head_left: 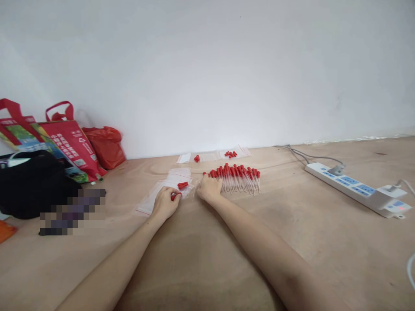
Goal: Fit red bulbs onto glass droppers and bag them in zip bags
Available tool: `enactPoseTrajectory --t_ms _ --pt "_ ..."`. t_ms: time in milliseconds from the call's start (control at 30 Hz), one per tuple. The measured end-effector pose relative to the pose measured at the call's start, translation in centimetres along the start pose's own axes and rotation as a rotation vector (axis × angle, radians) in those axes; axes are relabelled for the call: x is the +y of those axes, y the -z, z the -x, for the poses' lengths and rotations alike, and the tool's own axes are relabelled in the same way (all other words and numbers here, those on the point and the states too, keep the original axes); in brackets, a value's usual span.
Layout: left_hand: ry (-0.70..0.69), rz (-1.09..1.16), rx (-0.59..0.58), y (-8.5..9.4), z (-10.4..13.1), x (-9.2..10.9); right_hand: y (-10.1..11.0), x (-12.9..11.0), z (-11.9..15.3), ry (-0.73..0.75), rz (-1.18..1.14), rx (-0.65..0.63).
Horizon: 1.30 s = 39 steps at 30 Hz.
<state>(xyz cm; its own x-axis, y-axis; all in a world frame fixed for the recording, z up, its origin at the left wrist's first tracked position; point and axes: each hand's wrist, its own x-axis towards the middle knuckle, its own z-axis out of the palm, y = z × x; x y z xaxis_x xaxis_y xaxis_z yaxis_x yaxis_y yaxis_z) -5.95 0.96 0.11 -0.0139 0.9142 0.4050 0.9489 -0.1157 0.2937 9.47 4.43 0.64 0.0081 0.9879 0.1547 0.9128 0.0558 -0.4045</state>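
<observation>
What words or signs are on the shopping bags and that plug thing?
Recycling triangle: on the red bag.
White Chinese-looking writing on the same bag: too blurred to read surely.
Small markings on the colourful bag: too blurred.
Tiny marks on the white power strip: too small.
No words read clearly.

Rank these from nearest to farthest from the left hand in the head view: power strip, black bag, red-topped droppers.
From the left hand:
1. Red-topped droppers, to its right.
2. Black bag, to its left.
3. Power strip, far right.
</observation>
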Motion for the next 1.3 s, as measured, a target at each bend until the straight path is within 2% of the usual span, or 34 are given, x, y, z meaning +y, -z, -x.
enactPoseTrajectory --t_ms 167,300,433,567,667,933,1300 --pt "-0.092 0.045 0.025 0.1 0.3 0.7 0.5 0.3 1.5 0.037 0.025 0.026" --pt "-0.248 0.231 0.016 0.0 1.0 1.9 1.2 1.7 4.0 0.167 0.107 0.062" --pt "-0.357 0.331 -0.058 -0.1 2.0 3.7 2.2 5.5 6.8 0.36 0.104 0.107" --pt "-0.344 0.407 -0.175 -0.3 3.3 5.8 3.5 10.2 8.7 0.497 -0.005 0.166" --pt "-0.363 0.489 -0.27 -0.6 4.2 7.0 4.5 12.1 9.3 0.544 -0.05 0.171" --pt "-0.362 0.549 -0.355 -0.4 4.5 7.5 4.9 11.4 9.3 0.667 -0.044 0.143" --pt "-0.374 0.509 -0.377 0.2 4.5 8.0 5.0 11.4 9.2 0.756 -0.038 0.069"
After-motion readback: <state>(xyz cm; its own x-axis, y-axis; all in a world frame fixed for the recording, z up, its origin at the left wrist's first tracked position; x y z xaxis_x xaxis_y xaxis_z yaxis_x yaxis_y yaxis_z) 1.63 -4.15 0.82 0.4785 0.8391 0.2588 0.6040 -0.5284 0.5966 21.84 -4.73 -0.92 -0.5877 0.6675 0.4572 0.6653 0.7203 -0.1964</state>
